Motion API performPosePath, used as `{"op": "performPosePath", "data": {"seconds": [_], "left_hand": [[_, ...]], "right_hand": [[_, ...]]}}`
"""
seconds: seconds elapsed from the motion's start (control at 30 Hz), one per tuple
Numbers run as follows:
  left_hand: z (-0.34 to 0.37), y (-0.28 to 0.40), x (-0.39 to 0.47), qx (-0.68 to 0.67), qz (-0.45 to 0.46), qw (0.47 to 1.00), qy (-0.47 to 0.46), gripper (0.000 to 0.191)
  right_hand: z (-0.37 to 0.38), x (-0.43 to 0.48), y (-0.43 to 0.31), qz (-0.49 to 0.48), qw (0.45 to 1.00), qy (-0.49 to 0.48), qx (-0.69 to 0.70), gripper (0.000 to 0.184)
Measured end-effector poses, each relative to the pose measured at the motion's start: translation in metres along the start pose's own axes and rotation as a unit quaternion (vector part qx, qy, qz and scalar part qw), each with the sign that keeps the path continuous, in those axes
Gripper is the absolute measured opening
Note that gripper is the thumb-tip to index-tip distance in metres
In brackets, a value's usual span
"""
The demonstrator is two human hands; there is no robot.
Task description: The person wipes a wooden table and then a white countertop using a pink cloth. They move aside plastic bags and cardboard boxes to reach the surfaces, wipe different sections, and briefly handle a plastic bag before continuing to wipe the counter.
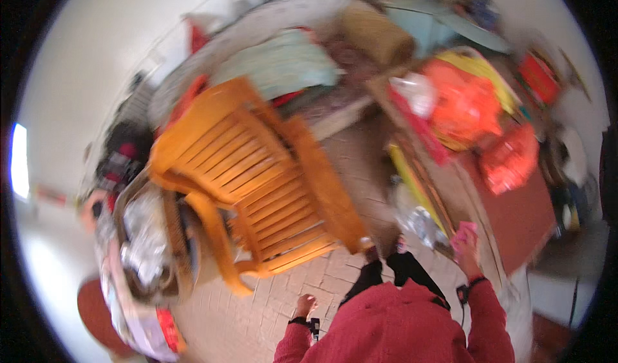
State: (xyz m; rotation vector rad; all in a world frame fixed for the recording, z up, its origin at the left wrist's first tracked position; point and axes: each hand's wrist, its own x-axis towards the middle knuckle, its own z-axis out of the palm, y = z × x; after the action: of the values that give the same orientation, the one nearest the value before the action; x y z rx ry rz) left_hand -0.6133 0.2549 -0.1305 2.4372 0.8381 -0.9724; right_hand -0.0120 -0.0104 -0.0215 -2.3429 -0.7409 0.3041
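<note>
My right hand (467, 254), at the lower right, is closed on a pink cloth (464, 235) beside the edge of a brown table (519, 208). My left hand (306, 305) hangs over the tiled floor with its fingers curled; blur hides whether anything is in it. Left of my feet stands an orange slatted plastic armchair (280, 213). Orange-red plastic bags (461, 102) lie on the table, with a whitish bag (415, 92) beside them.
A wicker basket (178, 247) with clear plastic inside stands left of the chair. Beyond the chair is a bed or couch with a pale green cloth (285, 63) and a tan roll (376, 32). Crinkled plastic (422, 225) lies near my feet by the table.
</note>
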Motion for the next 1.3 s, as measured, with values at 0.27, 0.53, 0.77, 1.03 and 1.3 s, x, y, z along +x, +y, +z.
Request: {"op": "performPosePath", "data": {"seconds": [0.27,0.53,0.77,1.03,1.3], "left_hand": [[-0.04,0.006,0.043,-0.47,0.019,0.881,0.052,0.016],[-0.1,0.034,0.12,-0.604,-0.122,0.787,-0.022,0.008],[-0.123,0.166,0.093,-0.52,-0.053,0.853,0.02,0.02],[-0.139,0.246,0.108,-0.41,0.018,0.912,0.004,0.019],[-0.283,0.425,0.115,-0.317,0.268,0.909,0.02,0.017]], "right_hand": [[-0.053,-0.066,0.033,-0.081,0.975,-0.036,-0.201,0.03],[-0.052,-0.015,0.042,-0.139,0.981,0.001,-0.139,0.042],[-0.11,-0.102,0.095,-0.074,0.985,-0.084,-0.129,0.043],[-0.199,-0.246,0.197,0.053,0.973,-0.016,-0.224,0.047],[-0.249,-0.231,0.157,0.252,0.603,0.203,0.729,0.061]]}}
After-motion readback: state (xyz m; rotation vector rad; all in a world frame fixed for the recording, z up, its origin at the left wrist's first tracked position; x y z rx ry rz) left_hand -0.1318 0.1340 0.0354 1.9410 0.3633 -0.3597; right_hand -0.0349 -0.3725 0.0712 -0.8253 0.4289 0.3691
